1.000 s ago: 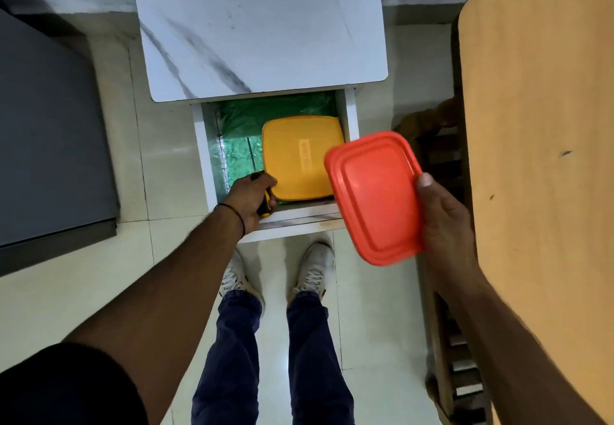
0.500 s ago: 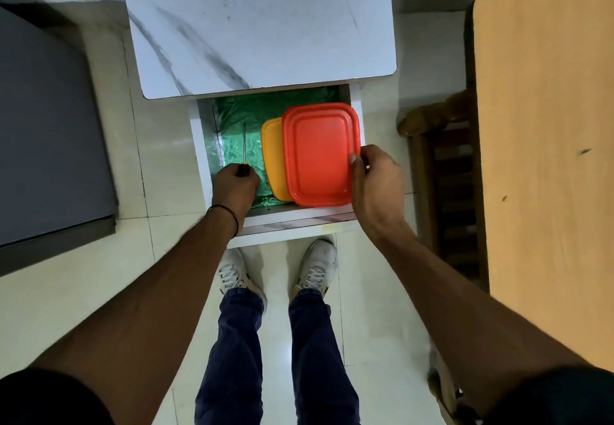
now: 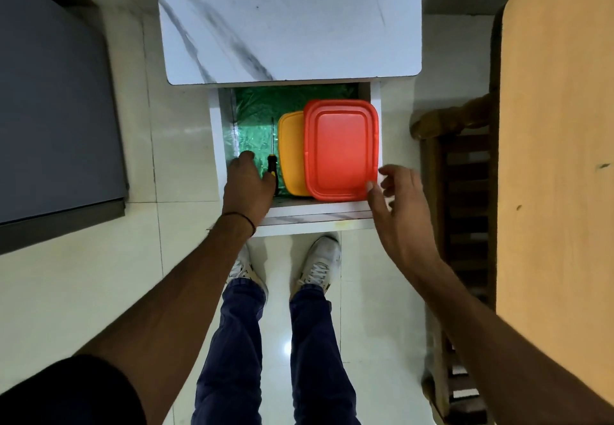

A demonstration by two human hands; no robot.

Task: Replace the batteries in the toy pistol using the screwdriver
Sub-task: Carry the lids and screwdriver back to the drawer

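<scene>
An open white drawer point(image 3: 314, 216) lined with green foil sits under a marble-topped stand. In it a screwdriver point(image 3: 271, 164) with a black and yellow handle lies on the foil, shaft pointing away from me. My left hand point(image 3: 247, 182) rests just left of the handle, fingers loose, its edge against the handle's near end. A red lidded box point(image 3: 342, 149) lies on top of an orange lidded box point(image 3: 290, 153) at the drawer's right. My right hand point(image 3: 398, 198) hovers open at the red box's near right corner. No toy pistol or batteries show.
The white marble top point(image 3: 285, 19) overhangs the drawer's back. A wooden table point(image 3: 558, 158) and a dark wooden chair point(image 3: 460, 165) stand to the right, a grey cabinet point(image 3: 50, 109) to the left. My shoes point(image 3: 320, 260) stand on pale floor tiles below the drawer.
The red box went from my right hand into the drawer, onto the orange box, and the hand let go. My left hand laid the screwdriver on the foil and loosened off it.
</scene>
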